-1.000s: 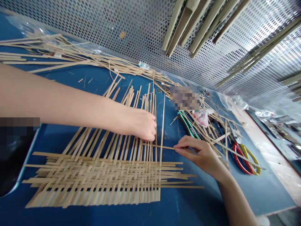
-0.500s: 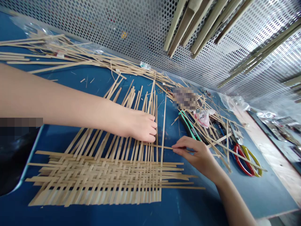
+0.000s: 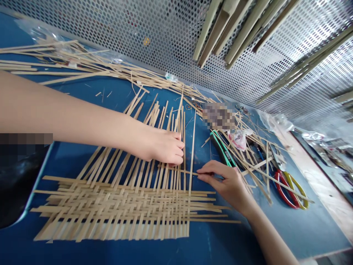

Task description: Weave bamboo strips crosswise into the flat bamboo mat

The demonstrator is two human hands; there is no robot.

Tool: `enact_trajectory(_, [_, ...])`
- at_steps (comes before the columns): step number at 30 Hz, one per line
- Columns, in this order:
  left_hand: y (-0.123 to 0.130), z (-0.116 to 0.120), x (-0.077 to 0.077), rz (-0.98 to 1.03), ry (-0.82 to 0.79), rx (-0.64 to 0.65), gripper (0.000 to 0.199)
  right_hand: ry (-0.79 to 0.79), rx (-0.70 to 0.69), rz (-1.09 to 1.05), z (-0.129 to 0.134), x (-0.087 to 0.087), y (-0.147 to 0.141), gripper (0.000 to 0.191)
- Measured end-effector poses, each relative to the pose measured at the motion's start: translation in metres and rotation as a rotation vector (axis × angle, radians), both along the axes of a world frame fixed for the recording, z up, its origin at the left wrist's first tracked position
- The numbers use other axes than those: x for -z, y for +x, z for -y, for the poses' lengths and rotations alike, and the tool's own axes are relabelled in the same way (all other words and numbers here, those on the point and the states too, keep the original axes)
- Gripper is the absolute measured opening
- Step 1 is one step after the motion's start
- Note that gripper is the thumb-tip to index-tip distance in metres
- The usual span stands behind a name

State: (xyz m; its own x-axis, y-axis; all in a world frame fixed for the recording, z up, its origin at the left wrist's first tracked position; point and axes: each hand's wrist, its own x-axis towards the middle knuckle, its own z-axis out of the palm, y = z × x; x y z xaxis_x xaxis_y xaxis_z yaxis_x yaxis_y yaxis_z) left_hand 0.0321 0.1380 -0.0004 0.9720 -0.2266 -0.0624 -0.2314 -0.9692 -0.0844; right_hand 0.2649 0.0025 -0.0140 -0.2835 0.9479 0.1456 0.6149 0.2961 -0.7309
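A partly woven mat of pale flat strips (image 3: 118, 202) lies on the blue table, its long upright strips fanning away from me. My left hand (image 3: 167, 147) is closed over the upper part of the upright strips near the mat's right side, its fingertips curled out of sight around them. My right hand (image 3: 220, 178) pinches the right end of a thin crosswise strip (image 3: 188, 172) between thumb and fingers. That strip runs left among the upright strips, above the woven part and below my left hand.
Loose strips (image 3: 154, 79) lie along the perforated metal panel (image 3: 165, 40). To the right are a green-and-black tool (image 3: 220, 147), a crumpled plastic bag (image 3: 239, 139) and red-and-yellow handled cutters (image 3: 286, 189). A dark object (image 3: 16, 184) is at the left edge.
My right hand has moved slightly left with the crosswise strip, whose left end now shows farther left among the upright strips. My left hand remains nearly in place.
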Motion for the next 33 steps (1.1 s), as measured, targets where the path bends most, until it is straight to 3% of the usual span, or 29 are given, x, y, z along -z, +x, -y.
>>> enact_trajectory(3, [-0.001, 0.0, -0.001, -0.001, -0.015, -0.006, 0.04, -0.015, 0.002, 0.04, 0.001, -0.002, 0.016, 0.018])
enact_trajectory(8, [-0.003, 0.0, -0.005, -0.001, -0.024, 0.006, 0.04, -0.06, -0.075, 0.105, 0.001, -0.009, 0.037, 0.009])
enact_trajectory(22, [-0.005, -0.003, -0.006, 0.063, -0.109, 0.003, 0.031, 0.008, -0.067, 0.025, -0.003, -0.012, 0.018, 0.009])
enact_trajectory(25, [-0.013, -0.006, -0.015, 0.104, -0.151, -0.059, 0.033, -0.01, -0.051, 0.014, -0.001, -0.013, 0.018, 0.01])
enact_trajectory(28, [-0.028, -0.011, -0.02, 0.171, -0.164, -0.042, 0.023, -0.016, -0.071, 0.007, -0.002, -0.011, 0.018, 0.013])
enact_trajectory(33, [-0.048, -0.016, -0.011, 0.085, -0.272, -0.056, 0.019, -0.006, -0.088, -0.038, -0.005, -0.008, 0.02, 0.014])
